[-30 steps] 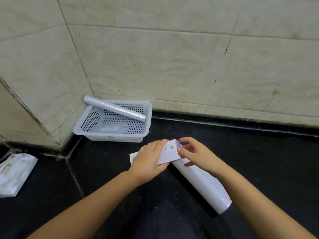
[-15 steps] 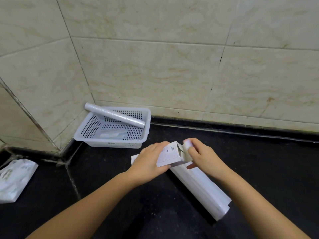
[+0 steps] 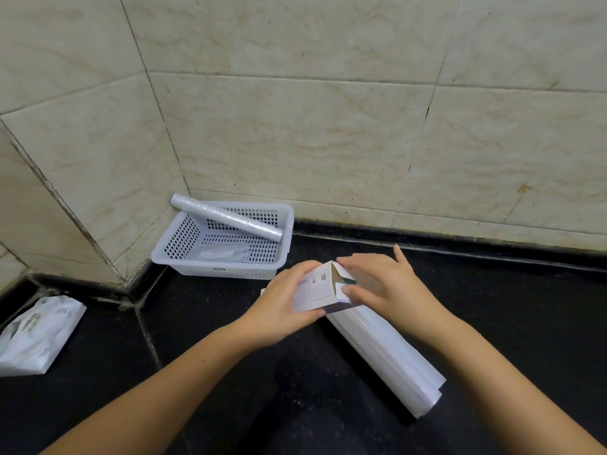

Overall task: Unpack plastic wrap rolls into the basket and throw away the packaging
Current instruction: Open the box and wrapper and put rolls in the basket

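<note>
My left hand (image 3: 284, 305) grips a small white cardboard box (image 3: 313, 287) with a printed label, held just above the black counter. The box's right end is open, and my right hand (image 3: 389, 285) pinches that end between thumb and fingers. What is inside the box is hidden. Under my hands a long white wrapped pack (image 3: 384, 353) lies diagonally on the counter. A white perforated basket (image 3: 216, 269) stands in the corner at the back left. One plastic wrap roll (image 3: 230, 218) lies slantwise across its rim.
A flat clear packet (image 3: 226, 254) lies on the basket's floor. A crumpled white plastic bag (image 3: 36, 333) sits on the counter at the far left. Tiled walls (image 3: 328, 142) close off the back and left side. Black counter (image 3: 509, 323) stretches away to the right.
The box's right end went from closed to open. My right hand shifted from pinching the flap to gripping the open mouth. My left hand kept its hold.
</note>
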`<state>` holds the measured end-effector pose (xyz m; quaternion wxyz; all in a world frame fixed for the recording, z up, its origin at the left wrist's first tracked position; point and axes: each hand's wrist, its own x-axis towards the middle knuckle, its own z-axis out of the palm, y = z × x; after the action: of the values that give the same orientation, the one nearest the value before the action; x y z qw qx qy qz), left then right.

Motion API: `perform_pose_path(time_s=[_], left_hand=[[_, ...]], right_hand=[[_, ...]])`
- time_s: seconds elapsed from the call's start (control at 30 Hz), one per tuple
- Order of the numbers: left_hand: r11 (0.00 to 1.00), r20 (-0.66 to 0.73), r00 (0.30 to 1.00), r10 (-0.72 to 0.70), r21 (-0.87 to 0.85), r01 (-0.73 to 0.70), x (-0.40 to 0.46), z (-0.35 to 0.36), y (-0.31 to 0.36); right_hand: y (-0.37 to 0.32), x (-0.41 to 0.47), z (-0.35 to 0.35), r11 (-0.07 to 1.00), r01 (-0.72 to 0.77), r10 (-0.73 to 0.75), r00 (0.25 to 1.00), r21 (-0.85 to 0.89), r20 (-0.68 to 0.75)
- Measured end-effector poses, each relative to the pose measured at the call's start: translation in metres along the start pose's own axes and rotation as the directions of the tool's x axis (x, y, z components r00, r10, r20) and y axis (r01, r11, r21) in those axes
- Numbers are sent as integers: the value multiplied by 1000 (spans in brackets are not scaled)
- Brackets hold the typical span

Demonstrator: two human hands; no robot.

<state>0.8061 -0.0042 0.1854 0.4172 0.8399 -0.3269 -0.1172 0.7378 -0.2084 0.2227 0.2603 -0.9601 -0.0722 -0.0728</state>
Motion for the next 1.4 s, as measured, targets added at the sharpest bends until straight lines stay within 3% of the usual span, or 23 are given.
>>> perform_pose_path(time_s=[0.1, 0.17, 0.23, 0.3, 0.37, 0.43, 0.53, 0.67, 0.83, 0.9, 1.1, 1.3, 1.4], left_hand=[[999, 5, 999, 32, 14, -32, -2, -2, 4], [994, 13, 997, 78, 71, -79, -3, -1, 8], [986, 23, 992, 123, 111, -124, -4, 1, 10], [985, 10, 991, 132, 108, -132, -4, 3, 11], [994, -32, 994, 104, 46, -103, -3, 3, 10], [997, -89, 994, 68, -36, -72, -2, 2, 7], [995, -134, 989, 57, -79, -68, 1, -1, 5], [995, -163, 982, 93, -9, -96, 5, -1, 4], [996, -267, 959, 90, 49, -80, 10, 3, 6], [988, -293, 948, 126, 119, -94, 12, 4, 8], [942, -268, 930, 252, 288, -172, 16, 9, 14], [936, -275, 927, 254, 310, -165, 16, 13, 12], [939, -278, 932, 231, 314, -139, 13, 16, 13]], right_hand=[[-8, 6, -9, 994, 43, -31, 993, 102, -114], [-10, 11, -18, 957, -26, 67, 989, 288, -135], [-12, 16, -24, 939, -87, 129, 986, 334, -106], [-13, 17, -23, 973, -105, 132, 984, 204, -123], [-18, 12, -20, 997, -33, 5, 944, -77, -331], [-25, 3, -18, 969, 58, -172, 857, -241, -485], [-32, -11, -14, 932, 168, -282, 894, -322, -347], [-36, -20, -14, 971, 143, -179, 965, -190, -191], [-33, -18, -14, 988, -99, 120, 973, 115, -195], [-32, -11, -13, 973, -177, 201, 964, 145, -171], [-28, 10, -7, 970, -244, 242, 958, 11, -156], [-24, 10, 15, 957, -231, 270, 929, 174, -254], [-24, 15, 22, 913, -279, 351, 909, 297, -224]])
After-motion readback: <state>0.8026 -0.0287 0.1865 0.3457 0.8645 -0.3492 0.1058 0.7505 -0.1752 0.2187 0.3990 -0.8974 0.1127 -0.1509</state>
